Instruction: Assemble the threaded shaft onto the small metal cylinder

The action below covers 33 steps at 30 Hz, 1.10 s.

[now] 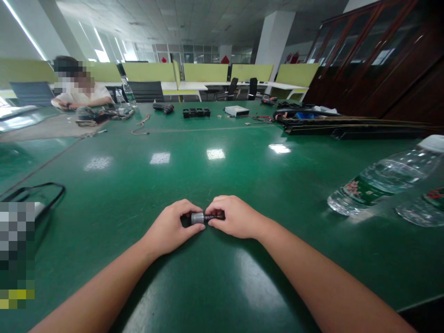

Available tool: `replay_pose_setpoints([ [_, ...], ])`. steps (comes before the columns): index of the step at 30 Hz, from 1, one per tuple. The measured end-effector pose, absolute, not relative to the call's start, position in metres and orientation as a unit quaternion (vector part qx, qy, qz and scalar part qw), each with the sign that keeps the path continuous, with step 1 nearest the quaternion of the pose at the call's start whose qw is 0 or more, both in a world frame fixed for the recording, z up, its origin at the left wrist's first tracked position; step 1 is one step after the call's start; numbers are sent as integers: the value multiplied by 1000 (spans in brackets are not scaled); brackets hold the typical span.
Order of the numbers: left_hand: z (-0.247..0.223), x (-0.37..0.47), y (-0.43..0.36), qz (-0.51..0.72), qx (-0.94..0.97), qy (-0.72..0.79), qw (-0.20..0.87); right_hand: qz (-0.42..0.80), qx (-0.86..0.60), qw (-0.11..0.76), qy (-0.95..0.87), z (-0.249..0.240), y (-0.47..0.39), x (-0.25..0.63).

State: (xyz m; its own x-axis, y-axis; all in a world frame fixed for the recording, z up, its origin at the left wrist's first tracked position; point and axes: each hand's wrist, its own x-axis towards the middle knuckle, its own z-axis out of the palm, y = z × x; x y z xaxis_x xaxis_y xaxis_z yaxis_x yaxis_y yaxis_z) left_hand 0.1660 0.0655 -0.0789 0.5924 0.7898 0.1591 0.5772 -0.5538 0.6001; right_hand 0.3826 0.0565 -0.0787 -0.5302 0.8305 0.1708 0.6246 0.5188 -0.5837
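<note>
Between my two hands lies a small silver metal cylinder (197,218) with a dark, ridged shaft (209,217) sticking out to the right, perhaps a spring or a thread. My left hand (171,226) grips the cylinder from the left, its thumb in front and its fingers behind. At the right, my right hand (236,216) pinches around the shaft, hiding part of it. Both hands are close together, low over the green tabletop (201,180). The exact kind of the part cannot be made out.
A water bottle (381,180) stands at the right, with a second bottle (426,208) image beside it, possibly a reflection. Dark strips (340,125) lie at the back right. Black parts (196,112) and a white box (236,111) sit further back. Another person (83,92) sits far left.
</note>
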Motion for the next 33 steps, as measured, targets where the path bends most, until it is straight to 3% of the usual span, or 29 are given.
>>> replay_pose_setpoints([
  [33,-79,165,66,223,854,396,252,227,-422,208,-853,-75,57,389],
])
